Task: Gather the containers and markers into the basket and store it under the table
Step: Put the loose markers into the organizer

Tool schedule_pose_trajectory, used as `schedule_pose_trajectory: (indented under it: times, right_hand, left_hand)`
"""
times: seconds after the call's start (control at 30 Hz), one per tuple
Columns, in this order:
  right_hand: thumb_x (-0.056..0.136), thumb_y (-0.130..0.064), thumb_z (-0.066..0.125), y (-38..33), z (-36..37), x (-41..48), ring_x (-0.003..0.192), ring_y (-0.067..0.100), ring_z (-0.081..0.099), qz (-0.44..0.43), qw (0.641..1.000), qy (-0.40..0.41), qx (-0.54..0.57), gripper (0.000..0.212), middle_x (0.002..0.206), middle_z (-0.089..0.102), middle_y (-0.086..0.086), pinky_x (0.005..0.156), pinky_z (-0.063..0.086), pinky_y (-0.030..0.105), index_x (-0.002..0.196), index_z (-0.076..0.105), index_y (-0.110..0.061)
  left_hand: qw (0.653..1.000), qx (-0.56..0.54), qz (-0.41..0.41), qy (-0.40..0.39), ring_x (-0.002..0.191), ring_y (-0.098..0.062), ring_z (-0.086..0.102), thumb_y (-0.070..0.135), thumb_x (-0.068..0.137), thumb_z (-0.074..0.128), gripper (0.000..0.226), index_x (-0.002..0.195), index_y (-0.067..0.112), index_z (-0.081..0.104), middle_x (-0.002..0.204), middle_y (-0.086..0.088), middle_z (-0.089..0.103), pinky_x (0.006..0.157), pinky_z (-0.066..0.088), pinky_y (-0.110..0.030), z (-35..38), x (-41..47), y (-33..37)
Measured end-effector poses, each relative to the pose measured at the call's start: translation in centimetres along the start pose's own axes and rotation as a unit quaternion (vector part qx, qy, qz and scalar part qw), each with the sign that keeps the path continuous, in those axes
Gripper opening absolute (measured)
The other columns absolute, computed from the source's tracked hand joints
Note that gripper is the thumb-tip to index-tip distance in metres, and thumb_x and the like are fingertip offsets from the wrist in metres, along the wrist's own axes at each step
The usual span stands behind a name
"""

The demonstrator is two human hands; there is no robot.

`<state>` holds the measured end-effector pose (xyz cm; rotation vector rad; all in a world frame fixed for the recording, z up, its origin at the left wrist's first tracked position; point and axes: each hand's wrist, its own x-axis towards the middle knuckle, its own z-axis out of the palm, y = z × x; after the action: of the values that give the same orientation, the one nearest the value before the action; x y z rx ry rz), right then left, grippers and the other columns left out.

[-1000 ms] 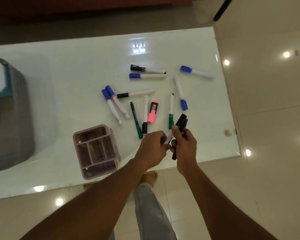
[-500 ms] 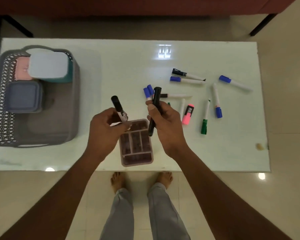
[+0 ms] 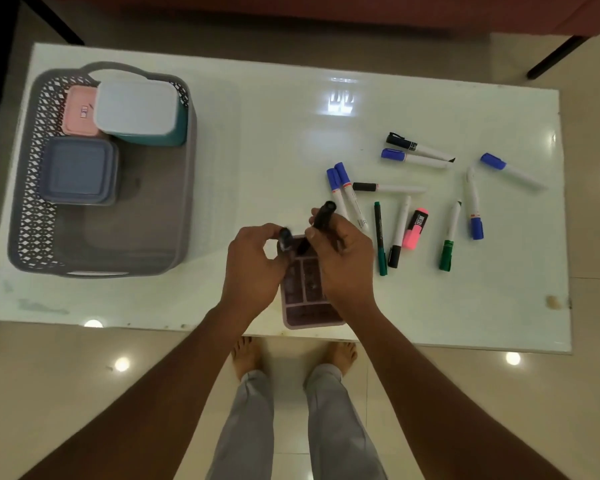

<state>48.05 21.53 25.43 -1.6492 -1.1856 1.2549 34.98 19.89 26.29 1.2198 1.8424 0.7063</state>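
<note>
1. While both hands work above the holder, the left hand [image 3: 253, 268] pinches a short black marker [image 3: 285, 239] between thumb and fingertips. The right hand [image 3: 340, 265] curls round a longer black marker [image 3: 324, 216], whose lower end points down into the mauve plastic divided pen holder [image 3: 309, 313]. The holder stands at the near edge of the glossy white tabletop [image 3: 257, 133].
2. The markers look light, stiff and smooth-barrelled, so they probably roll easily on the gloss. A pinch at mid-barrel should suit them, one end lowered into a compartment.
3. The holder looks light too and sits close to the edge. It could tip or slide if knocked, so it seems safest taken by its outer walls.
4. Just right of the holder lie loose markers:
   - a pair of blue-capped white markers [image 3: 340, 188]
   - a slim green pen [image 3: 380, 237]
   - a pink highlighter [image 3: 416, 228]
   - a green-capped white marker [image 3: 449, 237]
   - several more, farther right
5. Well apart to the left, the grey perforated plastic basket [image 3: 32, 209] holds a white-lidded teal container [image 3: 136, 109], a pink-lidded box [image 3: 80, 110] and a grey-blue lidded box [image 3: 78, 171]. Its near half has room for the holder.
6. The person's bare feet [image 3: 245, 355] stand on the floor at the near edge and may get in the way when the basket goes under the table.
</note>
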Motion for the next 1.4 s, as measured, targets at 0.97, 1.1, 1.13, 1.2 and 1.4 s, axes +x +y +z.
schedule_pose_trajectory:
  times: [0.97,1.1,1.13,1.2,1.4]
  right_hand:
    - [0.092,-0.004,0.052,-0.8,1.2,6.5,0.138,0.022,0.040,-0.011,0.989,-0.033,-0.143,0.025,0.148,0.045,0.011,0.109,0.040,0.033,0.108,0.070,-0.012]
    - [0.092,-0.006,0.055,-0.8,0.8,6.6,0.135,0.021,0.042,-0.051,0.990,-0.017,-0.134,0.020,0.146,0.044,0.010,0.109,0.039,0.034,0.104,0.070,-0.014]
    - [0.092,-0.007,0.056,-0.8,0.8,6.7,0.134,0.020,0.043,-0.064,0.988,-0.017,-0.137,0.020,0.147,0.042,0.008,0.108,0.037,0.025,0.103,0.070,-0.016]
    - [0.092,-0.009,0.057,-1.0,1.0,7.0,0.133,0.017,0.042,-0.087,0.984,-0.032,-0.153,0.019,0.148,0.040,0.004,0.101,0.031,0.011,0.104,0.069,-0.017]
    - [0.096,-0.015,0.052,-1.3,2.2,8.1,0.135,0.026,0.036,-0.107,0.951,-0.092,-0.276,0.024,0.150,0.040,0.002,0.108,0.038,0.043,0.110,0.072,-0.022]
  left_hand:
    - [0.986,0.114,0.105,-0.061,0.119,-0.018,0.051,0.015,0.083,0.063,0.042,0.124,0.016,0.055,0.132,0.000,0.054,0.103,0.043,-0.029,1.7,6.9,1.3]
    - [0.988,0.092,0.122,0.000,0.104,-0.022,0.062,0.006,0.085,0.055,0.028,0.110,0.009,0.066,0.116,-0.007,0.067,0.096,0.050,-0.031,1.7,7.5,1.4]
    - [0.990,0.066,0.123,0.010,0.095,-0.019,0.064,0.005,0.085,0.055,0.026,0.107,0.009,0.067,0.108,-0.006,0.070,0.090,0.052,-0.024,1.6,7.5,1.4]
    - [0.994,0.026,0.104,0.024,0.088,-0.009,0.063,0.004,0.085,0.057,0.028,0.108,0.013,0.069,0.102,0.000,0.072,0.083,0.047,-0.007,1.1,7.5,1.4]
    - [0.997,-0.078,0.008,0.012,0.096,0.001,0.065,0.002,0.085,0.066,0.031,0.113,0.014,0.065,0.099,0.012,0.068,0.081,0.052,-0.011,0.0,7.5,0.5]
